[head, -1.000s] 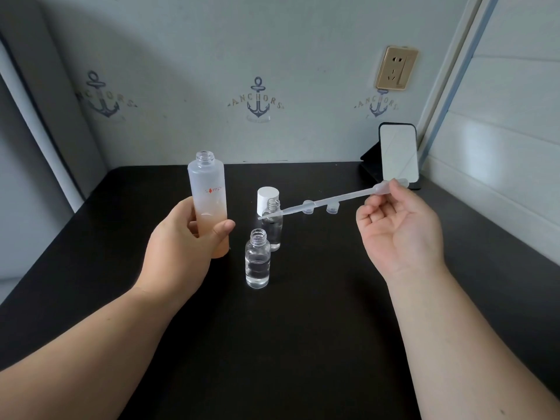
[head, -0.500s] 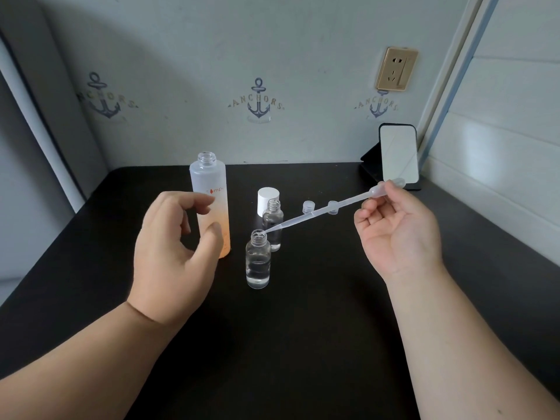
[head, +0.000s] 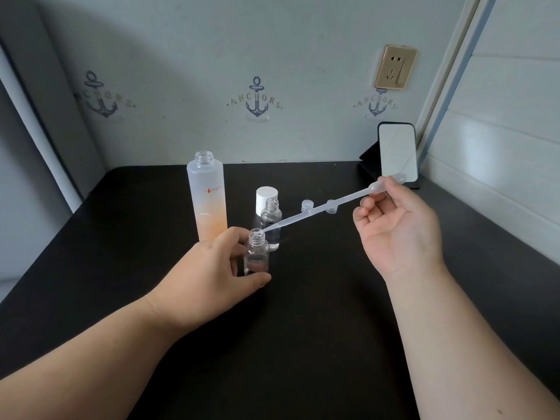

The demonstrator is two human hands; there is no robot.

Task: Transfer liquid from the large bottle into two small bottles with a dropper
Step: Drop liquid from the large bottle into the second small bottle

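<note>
Far left on the dark worktop (head: 121, 237), your large bottle (head: 207, 201) stands upright and uncapped, frosted, with orange-tinted liquid in its lower part. It looks tall and narrow, so I'd expect it to tip easily; take it around the middle of the body when you go back for a refill.

Just right of it, your left hand (head: 212, 274) wraps the near small bottle (head: 256, 256), fingers (head: 233, 237) curled round its left side and the thumb across its base. There's clear liquid low inside. That little bottle looks light and smooth-walled, likely slippery, so holding it low against the worktop seems the right way to keep it steady.

Behind it stands the far small bottle (head: 271, 222), open too, untouched, with a white cap (head: 266, 199) just beyond. Two small clear stoppers (head: 307, 205) lie further right.

The dropper (head: 318, 209) slants across, its tip right at the mouth of the near bottle, bulb end up in your right hand (head: 397, 225), pinched between thumb and fingertips. It's thin, soft plastic, so I'd say squeeze the bulb gently or it'll spurt. At the far right, a phone (head: 397, 153) leans on its stand.
</note>
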